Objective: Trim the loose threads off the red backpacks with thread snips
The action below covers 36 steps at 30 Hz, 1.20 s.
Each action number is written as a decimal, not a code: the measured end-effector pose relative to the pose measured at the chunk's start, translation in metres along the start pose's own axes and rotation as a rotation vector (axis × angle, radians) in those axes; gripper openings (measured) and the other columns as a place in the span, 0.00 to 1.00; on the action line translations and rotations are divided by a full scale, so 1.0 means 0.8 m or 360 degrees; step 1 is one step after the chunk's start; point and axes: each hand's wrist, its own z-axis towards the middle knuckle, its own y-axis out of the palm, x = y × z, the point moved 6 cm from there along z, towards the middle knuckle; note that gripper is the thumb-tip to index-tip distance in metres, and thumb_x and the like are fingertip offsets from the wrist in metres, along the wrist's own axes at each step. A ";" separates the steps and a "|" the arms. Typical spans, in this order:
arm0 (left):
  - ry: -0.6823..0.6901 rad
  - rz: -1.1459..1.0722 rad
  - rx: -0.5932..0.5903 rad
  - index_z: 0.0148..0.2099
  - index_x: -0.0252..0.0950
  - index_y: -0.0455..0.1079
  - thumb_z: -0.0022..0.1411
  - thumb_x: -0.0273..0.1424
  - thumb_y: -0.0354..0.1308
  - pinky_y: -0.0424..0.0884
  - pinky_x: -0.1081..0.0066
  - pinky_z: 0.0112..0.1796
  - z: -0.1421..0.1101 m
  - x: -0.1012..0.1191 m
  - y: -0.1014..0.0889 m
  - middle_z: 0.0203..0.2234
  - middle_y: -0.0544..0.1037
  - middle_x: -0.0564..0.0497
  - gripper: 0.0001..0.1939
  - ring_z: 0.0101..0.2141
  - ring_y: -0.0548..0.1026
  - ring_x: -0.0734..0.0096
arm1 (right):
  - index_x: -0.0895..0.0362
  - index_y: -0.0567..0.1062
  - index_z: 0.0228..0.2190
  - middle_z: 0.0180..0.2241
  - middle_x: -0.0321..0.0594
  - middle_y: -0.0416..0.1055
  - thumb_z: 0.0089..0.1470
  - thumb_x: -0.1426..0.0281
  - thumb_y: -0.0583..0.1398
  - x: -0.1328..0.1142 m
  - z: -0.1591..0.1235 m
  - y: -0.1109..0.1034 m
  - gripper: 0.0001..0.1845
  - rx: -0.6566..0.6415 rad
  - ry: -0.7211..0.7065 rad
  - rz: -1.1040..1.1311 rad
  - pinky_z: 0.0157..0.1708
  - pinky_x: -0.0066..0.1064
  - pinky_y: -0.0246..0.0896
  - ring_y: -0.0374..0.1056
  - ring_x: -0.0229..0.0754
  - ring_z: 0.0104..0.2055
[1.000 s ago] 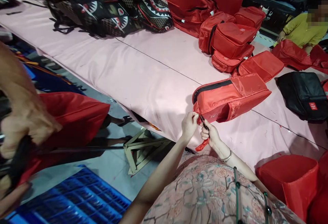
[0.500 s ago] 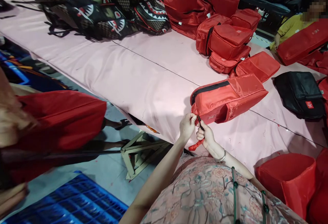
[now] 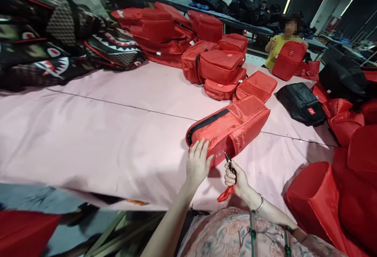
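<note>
Red bag [image 3: 228, 131] lies on pink table [image 3: 123, 143], contents hidden, black zip [image 3: 209, 122] along its top. My left hand [image 3: 198, 163], spread, rests on its left end; my right hand [image 3: 238, 179] is closed round small scissors [image 3: 229, 162]. Beyond: stacked red bags [image 3: 222, 66]; black bag [image 3: 297, 102] at right.

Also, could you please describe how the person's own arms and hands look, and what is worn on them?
The left hand and right hand wear no gloves, and no sleeves cover the forearms. A narrow, shiny silver-coloured bangle circles the right wrist; none shows on the left. Below, a pale pink floral garment has green-edged trim with dark green beads.
</note>
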 end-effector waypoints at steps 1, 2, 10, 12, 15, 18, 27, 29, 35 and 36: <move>0.0047 0.0045 -0.0023 0.58 0.34 0.60 0.62 0.30 0.45 0.57 0.52 0.56 0.001 -0.002 0.006 0.57 0.63 0.41 0.22 0.59 0.57 0.54 | 0.57 0.66 0.28 0.11 0.20 0.43 0.46 0.55 0.63 -0.007 -0.003 -0.011 0.19 0.0049 -0.0045 0.0014 0.13 0.22 0.27 0.33 0.27 0.13; 0.0076 0.0083 -0.0032 0.59 0.35 0.60 0.62 0.27 0.43 0.57 0.52 0.56 0.001 -0.006 0.010 0.57 0.63 0.42 0.23 0.59 0.56 0.55 | 0.57 0.66 0.28 0.11 0.20 0.43 0.46 0.55 0.63 -0.014 -0.006 -0.022 0.19 0.0103 -0.0089 0.0024 0.14 0.22 0.27 0.33 0.27 0.13; 0.0247 0.0166 -0.0028 0.62 0.39 0.57 0.59 0.21 0.39 0.58 0.53 0.57 -0.019 -0.054 0.013 0.57 0.64 0.44 0.29 0.59 0.58 0.58 | 0.55 0.65 0.28 0.12 0.20 0.41 0.43 0.51 0.62 -0.068 -0.012 -0.081 0.22 0.0458 -0.0396 -0.0106 0.14 0.22 0.28 0.33 0.27 0.13; 0.0265 0.0178 -0.0043 0.61 0.40 0.58 0.58 0.22 0.40 0.60 0.54 0.56 -0.022 -0.066 0.008 0.57 0.64 0.45 0.28 0.59 0.59 0.58 | 0.56 0.66 0.29 0.13 0.21 0.44 0.45 0.50 0.61 -0.088 -0.011 -0.087 0.22 0.0519 -0.0540 -0.0180 0.14 0.21 0.32 0.36 0.27 0.13; 0.0272 0.0154 -0.0116 0.60 0.41 0.59 0.57 0.24 0.42 0.61 0.54 0.56 -0.026 -0.089 -0.005 0.58 0.64 0.46 0.28 0.58 0.60 0.57 | 0.57 0.67 0.31 0.17 0.25 0.53 0.45 0.50 0.60 -0.126 -0.014 -0.090 0.23 0.0623 -0.0833 -0.0339 0.16 0.22 0.42 0.47 0.29 0.16; 0.0204 0.0195 -0.0221 0.60 0.45 0.60 0.56 0.23 0.41 0.59 0.50 0.55 -0.031 -0.117 -0.025 0.58 0.64 0.48 0.29 0.59 0.60 0.57 | 0.56 0.68 0.35 0.22 0.29 0.60 0.45 0.50 0.61 -0.165 -0.025 -0.091 0.24 0.0753 -0.1126 -0.0518 0.18 0.23 0.49 0.54 0.30 0.20; -0.0232 0.0467 0.0114 0.54 0.40 0.66 0.57 0.24 0.44 0.63 0.52 0.52 -0.024 -0.150 -0.096 0.54 0.69 0.44 0.23 0.54 0.66 0.56 | 0.58 0.71 0.37 0.21 0.29 0.60 0.47 0.50 0.59 -0.229 -0.018 -0.079 0.25 0.0954 -0.1218 -0.0993 0.19 0.23 0.49 0.52 0.30 0.19; -0.0249 0.0382 0.0199 0.52 0.39 0.67 0.58 0.26 0.44 0.64 0.57 0.52 -0.018 -0.140 -0.101 0.52 0.70 0.44 0.21 0.53 0.67 0.59 | 0.59 0.72 0.39 0.23 0.32 0.64 0.46 0.52 0.61 -0.230 -0.012 -0.073 0.25 0.0968 -0.1263 -0.1123 0.23 0.25 0.55 0.58 0.33 0.23; -0.0174 0.0142 0.0144 0.52 0.38 0.66 0.63 0.34 0.44 0.62 0.56 0.54 0.006 -0.073 -0.091 0.51 0.71 0.44 0.18 0.54 0.66 0.59 | 0.59 0.69 0.39 0.22 0.28 0.60 0.41 0.57 0.66 -0.191 -0.019 -0.074 0.26 0.1002 -0.1193 -0.1263 0.22 0.25 0.55 0.55 0.31 0.22; -0.0172 0.0120 0.0113 0.52 0.37 0.65 0.63 0.35 0.44 0.61 0.55 0.54 0.010 -0.061 -0.086 0.52 0.70 0.43 0.18 0.54 0.65 0.58 | 0.58 0.68 0.38 0.23 0.29 0.60 0.40 0.57 0.67 -0.179 -0.023 -0.074 0.26 0.0974 -0.1143 -0.1227 0.21 0.25 0.54 0.55 0.31 0.22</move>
